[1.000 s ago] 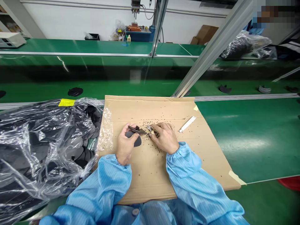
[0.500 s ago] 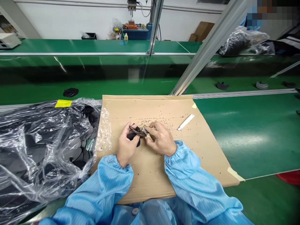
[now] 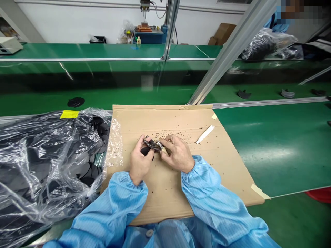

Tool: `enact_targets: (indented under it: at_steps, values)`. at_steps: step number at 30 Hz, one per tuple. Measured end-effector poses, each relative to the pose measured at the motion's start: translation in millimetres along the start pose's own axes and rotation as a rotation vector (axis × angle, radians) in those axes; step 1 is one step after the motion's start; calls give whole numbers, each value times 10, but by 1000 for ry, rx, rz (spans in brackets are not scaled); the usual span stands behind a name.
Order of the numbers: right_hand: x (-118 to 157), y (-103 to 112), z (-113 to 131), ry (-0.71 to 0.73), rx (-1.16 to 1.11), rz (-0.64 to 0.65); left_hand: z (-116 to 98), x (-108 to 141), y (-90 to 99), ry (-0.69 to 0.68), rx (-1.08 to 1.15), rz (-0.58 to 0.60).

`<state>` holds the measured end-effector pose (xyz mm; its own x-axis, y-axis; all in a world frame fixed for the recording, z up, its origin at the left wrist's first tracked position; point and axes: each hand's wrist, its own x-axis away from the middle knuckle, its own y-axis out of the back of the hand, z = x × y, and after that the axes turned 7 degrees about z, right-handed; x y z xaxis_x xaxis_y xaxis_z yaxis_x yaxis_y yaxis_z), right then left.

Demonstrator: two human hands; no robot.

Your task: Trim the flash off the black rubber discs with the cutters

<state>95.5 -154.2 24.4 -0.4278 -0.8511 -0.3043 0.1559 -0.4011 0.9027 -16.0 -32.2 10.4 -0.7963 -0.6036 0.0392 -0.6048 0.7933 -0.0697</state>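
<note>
My left hand [image 3: 140,160] is closed round a black curved plastic part [image 3: 150,144], thumb at the near side and fingers behind it. Below that part a rounded black piece [image 3: 145,151] shows beside the thumb. With thumb and forefinger, my right hand [image 3: 177,153] pinches a small shiny metal tool [image 3: 160,144], whose tip meets the right end of the part. Its exact kind is mostly hidden by my fingers. Under both hands lies a cardboard sheet [image 3: 155,206], strewn with tiny black bits [image 3: 165,134]. A flat white strip-like tool [image 3: 205,134] rests to the right.
A clear plastic bag [image 3: 51,165] of black rounded parts, with a yellow label [image 3: 69,114], fills the left side. Behind the cardboard, a green belt [image 3: 103,100] carries several dark parts, one a black piece [image 3: 76,102]. A slanted metal post [image 3: 219,58] rises at the right.
The black piece on the belt has shifted slightly left. The part in my left hand has tilted a little, and less of the rounded piece under it shows. My right hand stays nearly still.
</note>
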Motion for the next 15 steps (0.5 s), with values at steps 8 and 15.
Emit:
enact_targets:
  at_steps: [8,15]
  values:
    - [-3,19,14,-6,-23,17,41,6,13,-22,-35,8]
    - [-1,23,17,-14,-63,15,50,6,14,-27,-23,-7]
